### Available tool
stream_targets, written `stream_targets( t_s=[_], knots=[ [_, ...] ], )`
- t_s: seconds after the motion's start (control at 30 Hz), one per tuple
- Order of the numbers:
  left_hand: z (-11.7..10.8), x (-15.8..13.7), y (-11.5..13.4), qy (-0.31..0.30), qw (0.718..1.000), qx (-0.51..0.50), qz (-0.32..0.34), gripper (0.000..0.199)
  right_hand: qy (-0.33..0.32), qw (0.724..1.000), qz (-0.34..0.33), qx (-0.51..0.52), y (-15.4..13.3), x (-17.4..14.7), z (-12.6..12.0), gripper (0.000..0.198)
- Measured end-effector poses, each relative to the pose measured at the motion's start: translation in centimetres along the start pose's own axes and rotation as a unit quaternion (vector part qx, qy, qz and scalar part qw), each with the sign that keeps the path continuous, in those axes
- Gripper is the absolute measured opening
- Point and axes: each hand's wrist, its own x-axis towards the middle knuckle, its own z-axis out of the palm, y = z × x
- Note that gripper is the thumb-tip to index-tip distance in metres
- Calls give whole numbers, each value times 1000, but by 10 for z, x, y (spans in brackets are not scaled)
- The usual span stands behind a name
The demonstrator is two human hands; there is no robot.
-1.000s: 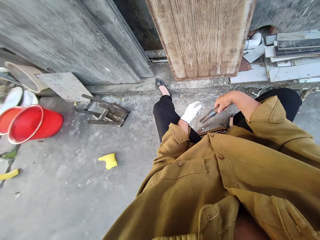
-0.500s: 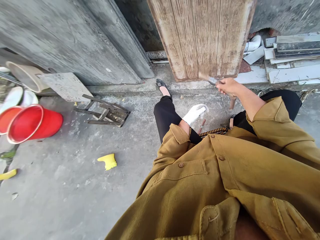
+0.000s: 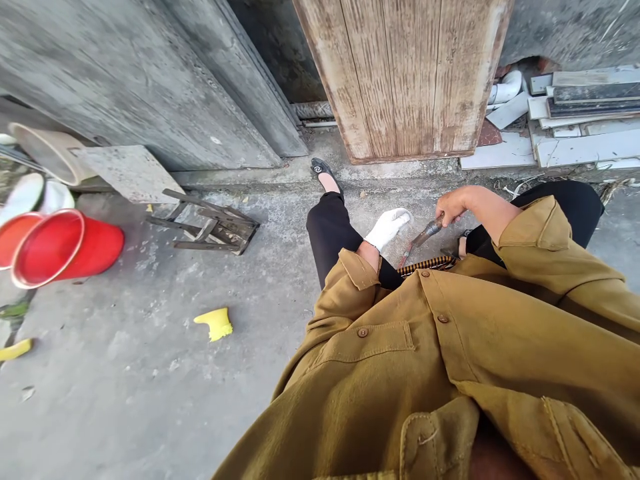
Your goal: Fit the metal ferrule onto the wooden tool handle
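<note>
a planked wooden board [image 3: 400, 80] stands ahead, and a red bucket [image 3: 103, 241] sits well off to the left. the white-gloved left hand [image 3: 387, 229] has curled fingers; i cannot tell whether they hold anything. the bare right hand [image 3: 454, 205] is wrapped tightly round one end of a dark tool [image 3: 427, 233], which slants between the two hands, near the left one.

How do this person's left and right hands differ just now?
The left hand wears a white glove, while the right hand is bare. The right hand grips a tool; what the left hand holds, if anything, is too small to tell. A long stretch of forearm shows behind the right hand, but only a little wrist behind the left hand. Both extend from brown sleeves.
</note>
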Motion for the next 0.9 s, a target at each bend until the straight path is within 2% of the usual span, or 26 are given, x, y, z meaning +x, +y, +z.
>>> stream_targets(
  t_s=[0.07, 0.13, 0.2, 0.27, 0.33, 0.4, 0.43, 0.5, 0.6, 0.7, 0.8, 0.9],
  knots=[
    [-4, 2, -2, 15, 1000, -7, 8, 38, -40, 995, -72, 58, -1, -8, -2, 22],
    [-5, 4, -4, 18, 999, -29, 3, 40, -42, 980, -159, 114, -3, -19, -5, 28],
    [-5, 5, -7, 10, 998, -56, -11, 45, 24, 960, -218, 173, -6, -33, -9, 31],
    [-4, 5, -9, -14, 997, -76, -4, 50, 146, 927, -235, 252, -6, -45, -12, 33],
    [-4, 3, -10, -40, 995, -85, 21, 55, 269, 879, -218, 329, -2, -52, -15, 32],
    [-4, 1, -9, -61, 993, -94, 38, 58, 350, 846, -160, 369, 3, -49, -18, 29],
    [-4, 0, -9, -67, 992, -94, 41, 59, 371, 845, -117, 367, 6, -45, -19, 26],
    [-3, 0, -7, -92, 991, -89, 43, 60, 383, 871, -16, 307, 8, -33, -19, 21],
    [-1, 0, -7, -126, 988, -72, 50, 61, 344, 928, 100, 105, 2, -15, -16, 25],
    [-1, 1, -9, -103, 992, -53, 45, 60, 226, 966, 115, -50, -11, -4, -8, 22],
    [-3, 1, -12, -62, 997, -33, 24, 55, 79, 992, 77, -68, -18, 1, 0, 11],
    [-6, 2, -13, -47, 999, -22, 14, 46, -7, 1000, 20, -18, -14, 4, 5, 9]
  ],
)
